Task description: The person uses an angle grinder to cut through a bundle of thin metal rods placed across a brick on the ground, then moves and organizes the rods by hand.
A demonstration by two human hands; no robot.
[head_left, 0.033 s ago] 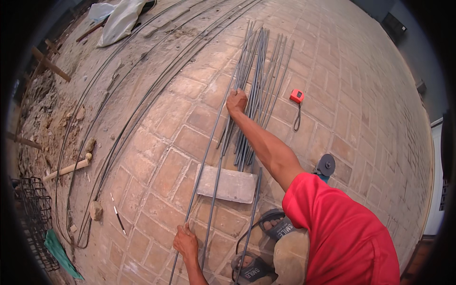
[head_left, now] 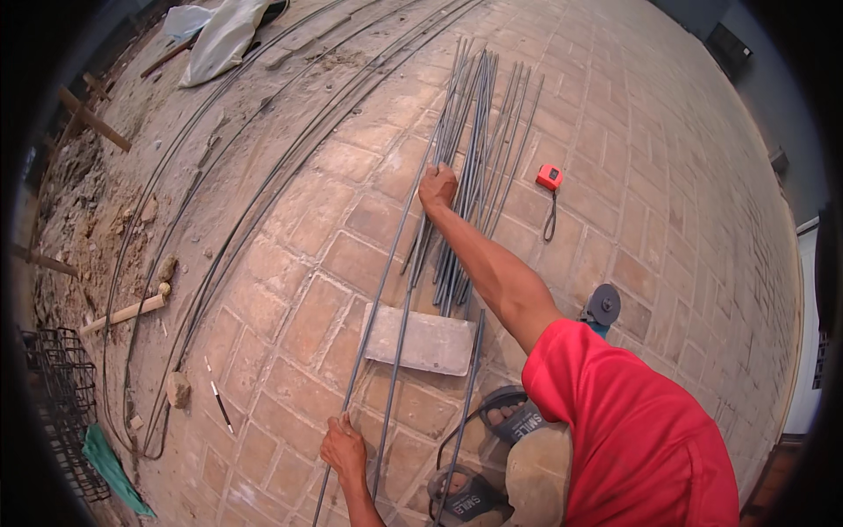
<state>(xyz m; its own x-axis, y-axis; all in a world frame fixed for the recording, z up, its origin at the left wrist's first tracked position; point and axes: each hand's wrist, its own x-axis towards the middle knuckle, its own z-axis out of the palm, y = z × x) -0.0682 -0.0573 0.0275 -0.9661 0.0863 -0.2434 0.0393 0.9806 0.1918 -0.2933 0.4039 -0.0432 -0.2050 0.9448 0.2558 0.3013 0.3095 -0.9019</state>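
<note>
A long thin steel rod [head_left: 354, 373] runs lengthwise over the left end of a pale grey block [head_left: 439, 344]. My left hand [head_left: 342, 446] is closed round its near part, close to the lower edge. Farther out, my right hand [head_left: 437, 187] is closed on the same rod, at the left side of a bundle of steel rods [head_left: 479, 167]; its fingertips are partly hidden. A second rod also crosses the block, just right of the held one. Another rod [head_left: 468, 386] passes the block's right end, close to my sandalled feet.
Right of the bundle lie a red tape measure [head_left: 549, 177] with a strap and an angle grinder [head_left: 602, 305], partly behind my sleeve. Long bent bars [head_left: 263, 198] curve across the left. A black-and-white marker [head_left: 219, 402], a stone [head_left: 178, 389] and a wire cage [head_left: 66, 378] lie lower left.
</note>
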